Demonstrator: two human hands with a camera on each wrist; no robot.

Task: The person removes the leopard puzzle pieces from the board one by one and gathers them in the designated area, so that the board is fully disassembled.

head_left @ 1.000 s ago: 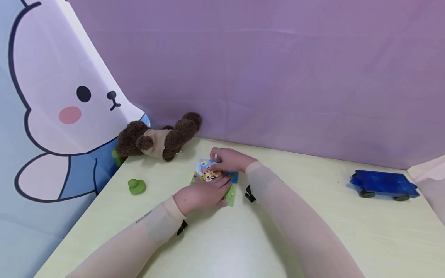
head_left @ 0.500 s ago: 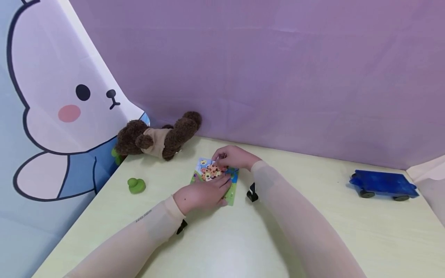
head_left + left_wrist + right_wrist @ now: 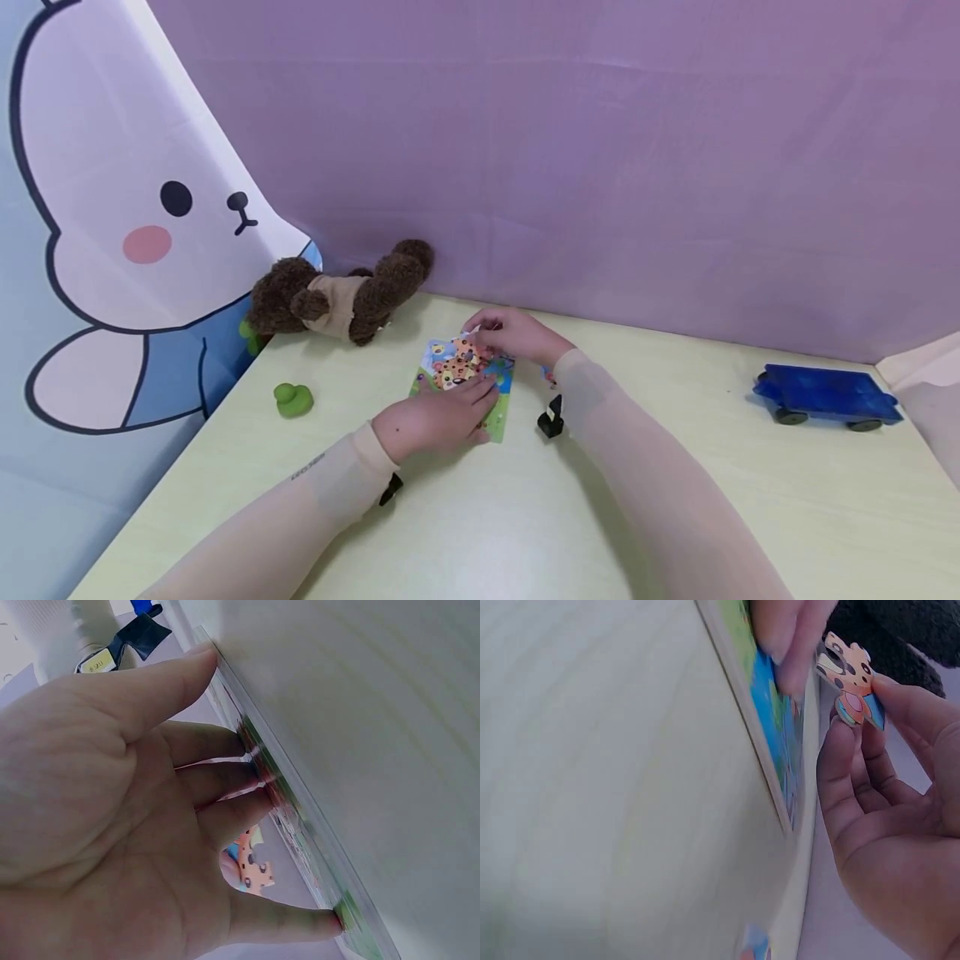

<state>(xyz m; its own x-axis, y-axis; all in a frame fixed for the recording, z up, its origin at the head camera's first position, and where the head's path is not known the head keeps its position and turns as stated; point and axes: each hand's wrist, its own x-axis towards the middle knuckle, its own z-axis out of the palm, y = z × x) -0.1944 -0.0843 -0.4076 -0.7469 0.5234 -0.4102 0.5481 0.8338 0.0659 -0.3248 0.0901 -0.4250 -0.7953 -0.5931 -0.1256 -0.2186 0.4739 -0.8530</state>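
A colourful jigsaw puzzle [image 3: 497,421] with a spotted cartoon cat lies flat on the table. My left hand [image 3: 431,423] rests across its lower part, fingers stretched and tips pressing the surface, as the left wrist view [image 3: 217,787] shows from low down. Over the puzzle's upper right corner, my right hand [image 3: 517,335] pinches an orange spotted puzzle piece [image 3: 849,682] between thumb and fingers. That piece is tilted and raised off the board in the right wrist view. A second small puzzle piece [image 3: 549,377] lies right of the board, partly hidden by the right wrist.
A brown plush bear [image 3: 341,300] lies on its side at the back left, against the wall cloth. In front of it sits a green toy duck [image 3: 292,400]. A blue toy wagon [image 3: 825,396] stands far right. Purple cloth [image 3: 600,208] rises behind the table [image 3: 480,533].
My right hand has moved slightly right and away, bringing the spotted piece up from the puzzle. The loose piece by the wrist has come into view. My left hand stays in place.
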